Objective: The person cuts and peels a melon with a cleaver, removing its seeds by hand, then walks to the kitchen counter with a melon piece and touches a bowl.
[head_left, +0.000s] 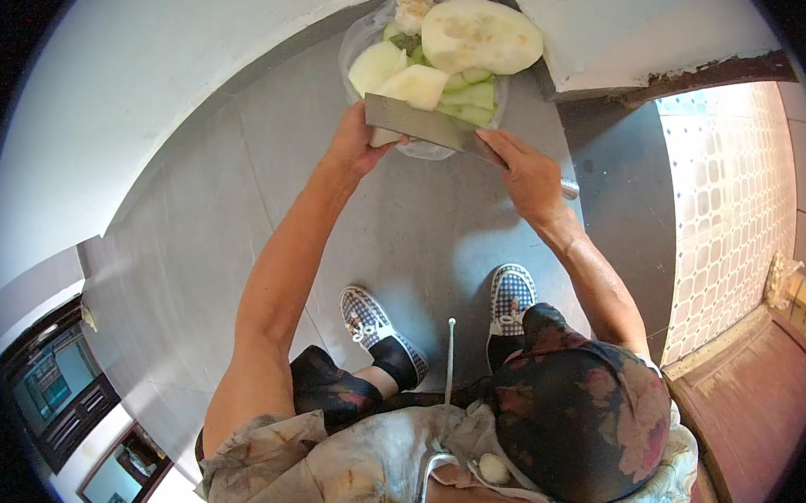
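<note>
My right hand [527,176] is closed around the handle of a broad cleaver [420,123], whose blade reaches left towards my other hand. My left hand [353,144] grips a pale piece of melon [384,137], partly hidden behind the blade. Just beyond both hands, a clear plastic bag [351,49] lies on the floor. It holds a large pale, peeled half melon [484,37], smaller whitish chunks [416,86], green peel strips [473,103] and a soft, lumpy pulp piece [413,13].
Grey floor tiles [213,224] spread around my feet in checked shoes [370,320]. A white wall [99,94] curves along the left and top. At the right are a dark floor strip [621,188], a patterned tiled surface [729,192] and a reddish-brown wooden panel [760,398].
</note>
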A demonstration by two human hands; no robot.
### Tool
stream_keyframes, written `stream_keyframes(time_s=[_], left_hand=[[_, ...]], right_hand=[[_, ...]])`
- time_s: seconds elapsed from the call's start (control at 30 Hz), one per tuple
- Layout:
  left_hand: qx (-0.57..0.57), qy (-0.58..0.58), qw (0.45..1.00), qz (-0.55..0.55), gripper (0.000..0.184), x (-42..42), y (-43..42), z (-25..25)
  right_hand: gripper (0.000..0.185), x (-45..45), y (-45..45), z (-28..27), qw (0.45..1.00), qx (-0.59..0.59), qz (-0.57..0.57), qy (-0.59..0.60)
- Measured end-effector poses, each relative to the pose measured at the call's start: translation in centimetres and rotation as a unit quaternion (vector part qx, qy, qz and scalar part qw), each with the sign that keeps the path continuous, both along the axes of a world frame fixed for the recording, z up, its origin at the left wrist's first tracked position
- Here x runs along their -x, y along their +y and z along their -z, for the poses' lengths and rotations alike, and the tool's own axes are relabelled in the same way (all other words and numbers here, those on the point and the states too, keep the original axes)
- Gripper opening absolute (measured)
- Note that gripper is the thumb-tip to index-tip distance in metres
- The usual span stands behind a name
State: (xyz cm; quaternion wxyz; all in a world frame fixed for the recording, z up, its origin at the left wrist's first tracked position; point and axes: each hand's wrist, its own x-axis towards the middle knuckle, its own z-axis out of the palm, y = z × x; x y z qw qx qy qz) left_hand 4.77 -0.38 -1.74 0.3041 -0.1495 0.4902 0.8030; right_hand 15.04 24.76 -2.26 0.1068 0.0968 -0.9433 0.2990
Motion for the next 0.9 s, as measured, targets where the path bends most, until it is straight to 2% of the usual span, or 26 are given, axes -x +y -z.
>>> stream_keyframes(time_s=[0.1,0.2,0.27,0.37,0.5,0.6,0.7,0.83,0.9], left_hand=[[0.024,-0.024,0.999,-0.017,0.035,0.1,0.0,0.0],[-0.015,-0.049,0.998,-0.024,0.033,0.4,-0.4,0.8],[-0.015,-0.071,0.997,0.017,0.033,0.3,0.4,1.8],[-0.033,-0.086,0.996,0.016,0.036,0.1,0.5,2.3],[-0.029,-0.133,0.991,0.012,0.036,0.7,0.1,0.8],[-0.041,-0.107,0.983,0.143,0.040,-0.4,0.6,-1.0],[-0.093,-0.046,0.982,0.159,0.046,-0.7,1.5,-0.1],[-0.089,0.002,0.982,0.165,0.054,-0.8,0.5,-0.8],[-0.097,0.004,0.982,0.165,0.060,-0.4,0.5,-0.8]], right_hand=[[0.028,0.4,-0.6,-0.5,1.000,0.002,-0.004,-0.025],[0.030,1.0,-1.1,-1.2,0.997,-0.004,-0.008,-0.074],[0.031,1.7,-1.3,-1.0,0.996,-0.007,-0.013,-0.089],[0.029,3.4,-1.3,0.2,0.996,-0.036,-0.030,-0.070],[0.034,4.6,-2.0,-0.7,0.986,-0.033,-0.023,-0.162],[0.035,5.6,-1.8,-1.1,0.976,-0.062,-0.021,-0.210],[0.033,6.9,-0.6,1.0,0.978,-0.061,-0.038,-0.197],[0.025,6.5,0.0,0.8,0.978,0.027,-0.028,-0.203],[0.027,6.4,0.5,0.3,0.973,0.070,-0.015,-0.221]])
